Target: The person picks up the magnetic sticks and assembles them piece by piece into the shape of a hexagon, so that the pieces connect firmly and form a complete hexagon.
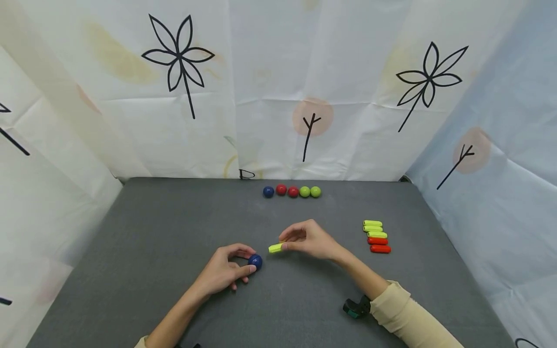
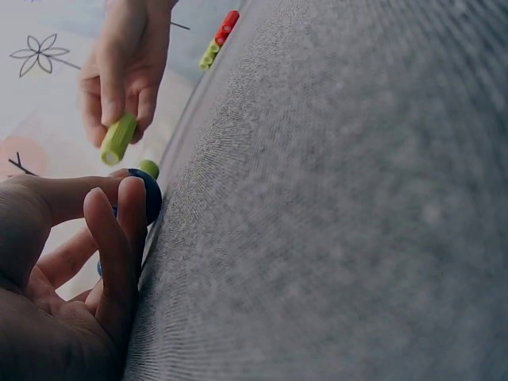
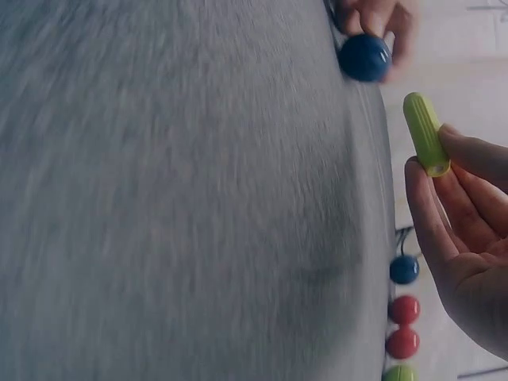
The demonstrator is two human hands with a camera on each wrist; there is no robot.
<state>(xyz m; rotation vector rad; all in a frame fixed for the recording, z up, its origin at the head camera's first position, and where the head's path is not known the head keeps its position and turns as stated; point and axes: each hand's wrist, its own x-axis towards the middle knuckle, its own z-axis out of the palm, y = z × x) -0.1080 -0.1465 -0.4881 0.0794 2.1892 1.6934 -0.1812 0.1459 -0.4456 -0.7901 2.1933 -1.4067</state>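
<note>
Near the table's middle, my left hand [image 1: 224, 268] pinches a dark blue ball [image 1: 255, 262] between thumb and fingers, low over the grey cloth. To its right, my right hand [image 1: 311, 240] holds a short yellow-green ridged cylinder [image 1: 275, 248] by one end, thumb against fingertips. The cylinder's free end points toward the ball, with a small gap between them. In the right wrist view the cylinder [image 3: 426, 135] is raised above the table surface. The left wrist view shows a small hollow in its end, while fingers partly cover the blue ball [image 2: 151, 196].
Along the table's far edge runs a row of balls: one blue [image 1: 268, 192], two red [image 1: 281, 189] and two green [image 1: 305, 192]. At the right, three yellow-green cylinders [image 1: 373, 229] and two red cylinders [image 1: 380, 249] lie stacked in a column. Printed white curtains [image 1: 270, 72] surround the grey table [image 1: 174, 212].
</note>
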